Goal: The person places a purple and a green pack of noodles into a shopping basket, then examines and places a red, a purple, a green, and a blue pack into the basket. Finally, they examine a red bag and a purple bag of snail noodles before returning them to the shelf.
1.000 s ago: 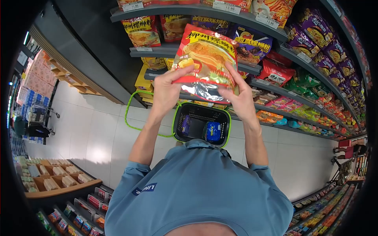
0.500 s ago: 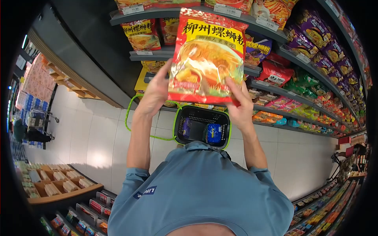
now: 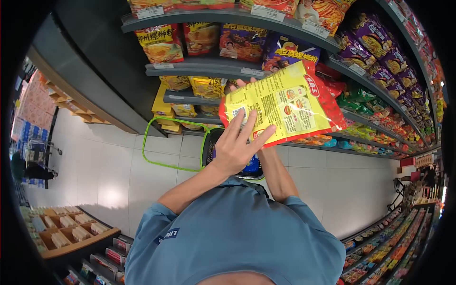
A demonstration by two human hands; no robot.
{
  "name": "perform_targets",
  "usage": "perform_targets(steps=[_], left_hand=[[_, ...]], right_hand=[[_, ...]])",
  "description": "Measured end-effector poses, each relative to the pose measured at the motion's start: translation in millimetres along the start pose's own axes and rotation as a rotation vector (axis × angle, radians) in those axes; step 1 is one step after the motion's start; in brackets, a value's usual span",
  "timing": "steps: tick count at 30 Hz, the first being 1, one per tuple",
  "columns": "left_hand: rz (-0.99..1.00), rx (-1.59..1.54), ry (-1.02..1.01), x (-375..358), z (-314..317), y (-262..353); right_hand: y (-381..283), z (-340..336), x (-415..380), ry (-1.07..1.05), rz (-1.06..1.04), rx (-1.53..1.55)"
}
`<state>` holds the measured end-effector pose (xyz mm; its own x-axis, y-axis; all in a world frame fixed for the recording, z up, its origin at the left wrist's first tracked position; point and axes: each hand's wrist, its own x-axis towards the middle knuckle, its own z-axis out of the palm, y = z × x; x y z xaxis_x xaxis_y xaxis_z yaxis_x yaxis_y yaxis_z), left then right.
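A noodle bag (image 3: 285,107) is tilted in front of me with its yellow printed back facing up and its red end to the right. My left hand (image 3: 235,147) lies on the bag's lower left part, fingers spread. Underneath, my right hand (image 3: 240,84) supports the bag; its fingertips show past the upper left edge, while the palm is hidden. Below the hands stands a black shopping basket (image 3: 207,151) with a green rim, partly covered by my left hand and the bag. A blue package (image 3: 252,165) lies inside it.
Shelves (image 3: 199,67) of bagged noodles curve across the front and right. The basket's green handle (image 3: 143,147) extends left over the tiled floor (image 3: 114,161). A wooden display (image 3: 78,240) stands at the lower left, and a cart (image 3: 35,152) is at the far left.
The bag has turned from its front to its back and tilted, moving right and down. My left hand has moved from its left edge onto its face; my right hand has gone underneath.
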<state>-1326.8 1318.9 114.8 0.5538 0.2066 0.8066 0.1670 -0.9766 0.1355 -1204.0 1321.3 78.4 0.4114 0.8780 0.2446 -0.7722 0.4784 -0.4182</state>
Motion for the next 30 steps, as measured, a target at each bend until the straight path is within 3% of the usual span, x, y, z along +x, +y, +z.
perform_targets(steps=[1,12,16,18,20,22,24,26,28,30], left_hand=[[0.001,0.003,0.027,-2,3,-2],[-0.008,0.008,0.018,-12,8,-23],[0.04,-0.039,-0.013,-16,11,-25],[0.063,-0.03,-0.049,-28,22,-18],[0.082,-0.059,-0.064,-38,30,-15],[0.049,-0.031,-0.054,-45,34,-18],[0.025,-0.062,-0.068,-47,32,-26],[-0.007,-0.051,-0.057,-46,32,-40],[-0.227,-0.315,-0.037,-46,34,-85],[-0.397,-0.515,-0.065,-42,25,-109]], right_hand=[[1,7,3,0.022,0.039,0.17],[27,-22,28,0.03,0.062,0.11],[37,-26,43,-0.006,0.054,0.326],[45,-27,52,-0.235,0.143,0.496],[54,-25,56,-0.259,0.1,0.502],[60,-24,64,-0.493,0.102,0.467],[57,-26,64,-0.498,0.084,0.398],[41,-22,53,-0.107,0.087,0.07],[38,-6,40,0.23,-0.071,-0.148],[36,-65,64,0.404,0.036,-0.763]])
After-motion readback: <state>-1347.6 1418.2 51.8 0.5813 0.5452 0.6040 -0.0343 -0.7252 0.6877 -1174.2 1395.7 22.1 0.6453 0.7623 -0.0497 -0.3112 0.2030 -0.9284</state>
